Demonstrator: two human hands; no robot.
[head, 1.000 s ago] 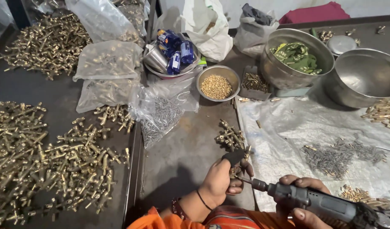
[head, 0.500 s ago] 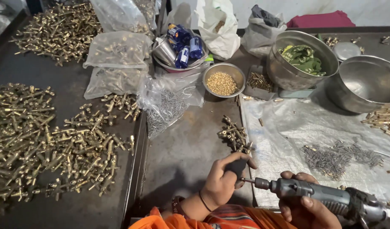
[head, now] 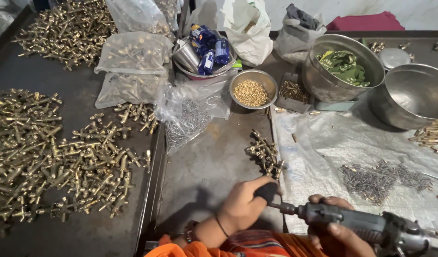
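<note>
While a broad spread of brass fittings (head: 47,157) lies well left of the hands, the right hand (head: 340,233) grips a grey power screwdriver (head: 366,226); its tip meets a small dark part (head: 266,192) pinched in the left hand (head: 245,207).

The one camera sits on my head and looks steeply down and forward over the worktable (head: 214,162). My left hand (head: 245,207) lies at six o'clock, close under the lens; my right hand (head: 335,233), at five o'clock, is partly cut off by the frame edge. The steel bowls (head: 409,95) lie farther off at two o'clock. No second view shares this scene, and the far edge at twelve is probably a wall.
</note>
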